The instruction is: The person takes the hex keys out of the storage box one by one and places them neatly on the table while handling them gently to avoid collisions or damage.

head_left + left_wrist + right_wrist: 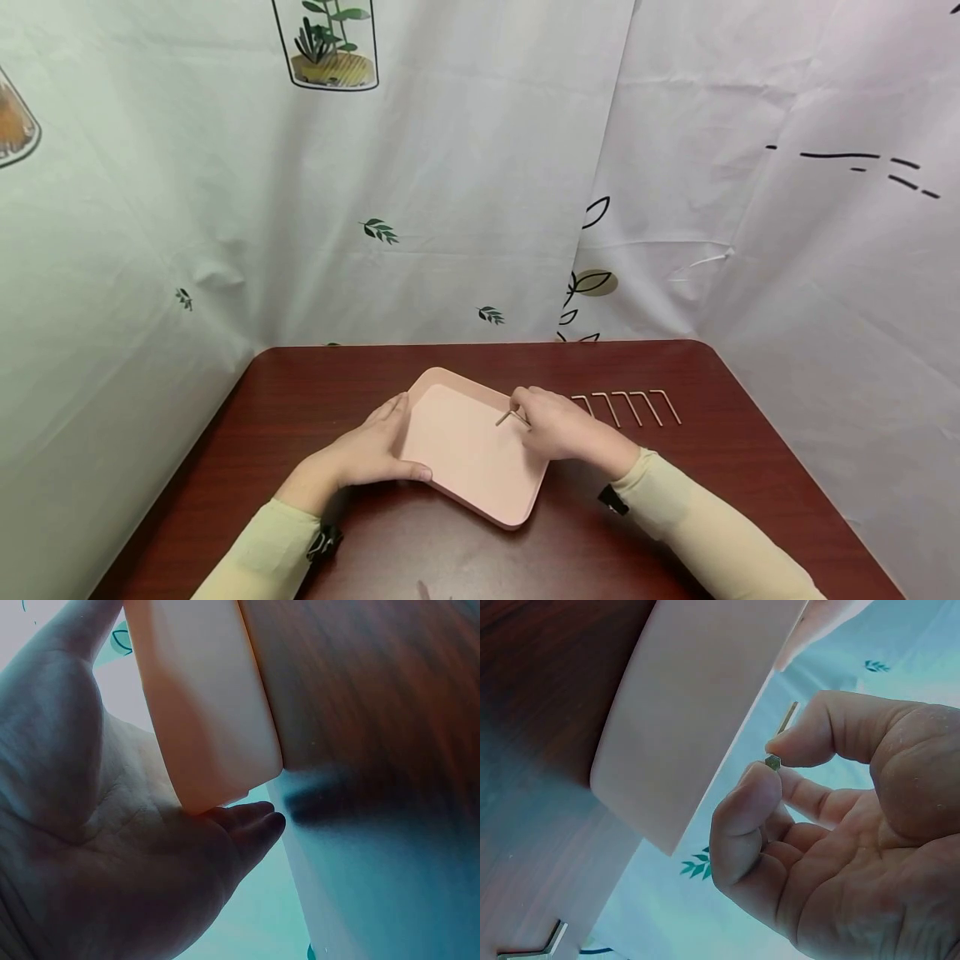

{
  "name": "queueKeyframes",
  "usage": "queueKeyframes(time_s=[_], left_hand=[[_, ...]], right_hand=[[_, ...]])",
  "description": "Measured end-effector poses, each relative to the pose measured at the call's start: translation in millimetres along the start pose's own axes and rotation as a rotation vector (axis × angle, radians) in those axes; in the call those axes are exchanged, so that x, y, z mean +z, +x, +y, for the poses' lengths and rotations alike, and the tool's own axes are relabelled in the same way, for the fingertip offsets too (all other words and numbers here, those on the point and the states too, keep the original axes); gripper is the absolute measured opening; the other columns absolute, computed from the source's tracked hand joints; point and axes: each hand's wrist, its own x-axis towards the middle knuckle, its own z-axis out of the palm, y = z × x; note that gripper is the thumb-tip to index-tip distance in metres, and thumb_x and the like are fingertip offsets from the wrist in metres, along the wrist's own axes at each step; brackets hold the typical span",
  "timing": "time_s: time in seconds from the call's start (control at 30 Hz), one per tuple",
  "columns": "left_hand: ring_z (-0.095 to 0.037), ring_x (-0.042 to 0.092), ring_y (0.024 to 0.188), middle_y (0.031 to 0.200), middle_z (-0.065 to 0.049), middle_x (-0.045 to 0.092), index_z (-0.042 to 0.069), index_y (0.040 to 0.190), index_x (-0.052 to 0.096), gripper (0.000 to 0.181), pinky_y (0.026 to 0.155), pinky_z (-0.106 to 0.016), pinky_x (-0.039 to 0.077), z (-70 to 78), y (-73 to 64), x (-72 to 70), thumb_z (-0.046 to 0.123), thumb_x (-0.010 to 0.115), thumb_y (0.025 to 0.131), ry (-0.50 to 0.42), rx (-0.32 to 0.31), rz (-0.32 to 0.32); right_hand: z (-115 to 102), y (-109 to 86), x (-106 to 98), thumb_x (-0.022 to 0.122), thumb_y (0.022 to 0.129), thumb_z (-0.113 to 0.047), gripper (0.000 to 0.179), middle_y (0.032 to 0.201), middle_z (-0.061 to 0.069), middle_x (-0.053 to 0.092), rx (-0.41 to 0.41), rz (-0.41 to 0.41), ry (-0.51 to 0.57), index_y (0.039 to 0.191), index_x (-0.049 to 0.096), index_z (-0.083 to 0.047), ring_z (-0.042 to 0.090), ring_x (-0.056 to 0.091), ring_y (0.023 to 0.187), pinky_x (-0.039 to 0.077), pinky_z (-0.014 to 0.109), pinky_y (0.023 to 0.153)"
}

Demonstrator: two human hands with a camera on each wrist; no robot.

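A shallow pink tray (472, 450) lies turned at an angle on the table. My left hand (375, 450) holds its left corner, thumb along the near rim and fingers along the left side. The left wrist view shows the tray wall (202, 697) against the palm side of that hand. My right hand (558, 425) pinches a hex key (507, 417) between thumb and index finger above the tray's right side. In the right wrist view the hex key's six-sided end (772, 762) shows between the fingertips.
Several more hex keys (647, 408) lie in a row on the dark red wooden table (330, 383), right of the tray. White printed cloth (465, 167) hangs behind and at both sides of the table.
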Motion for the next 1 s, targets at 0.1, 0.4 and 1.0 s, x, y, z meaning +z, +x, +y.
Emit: queueKeyframes(time_s=[0.1,0.4,1.0], left_hand=[[-0.05,0.018,0.167,0.181,-0.032,0.017,-0.014,0.171,0.016,0.146,0.128,-0.065,0.031,0.3,-0.1,0.0,0.076,0.088,0.081,-0.002,0.0,-0.001],[-0.05,0.018,0.167,0.181,-0.032,0.017,-0.015,0.171,0.016,0.146,0.128,-0.065,0.031,0.9,-0.9,-0.3,0.076,0.087,0.081,-0.002,0.003,-0.004],[-0.05,0.018,0.167,0.181,-0.032,0.016,-0.014,0.171,0.015,0.146,0.129,-0.064,0.031,1.1,-1.4,-0.5,0.074,0.088,0.081,-0.004,-0.001,0.0]], right_hand=[[2.4,-2.4,-1.0,0.077,0.098,-0.003,0.017,0.092,0.0,0.059,0.004,0.01,0.006,0.11,0.067,-0.01,0.02,0.058,0.084,0.052,0.042,0.078],[10.3,-8.6,-4.3,0.078,0.099,-0.006,0.014,0.091,-0.001,0.059,0.018,0.039,-0.006,0.108,0.068,-0.01,0.019,0.057,0.083,0.052,0.042,0.076],[26.5,-14.7,-11.1,0.079,0.097,-0.003,0.019,0.094,0.003,0.062,0.017,0.056,-0.012,0.11,0.067,-0.008,0.021,0.06,0.087,0.054,0.044,0.079]])
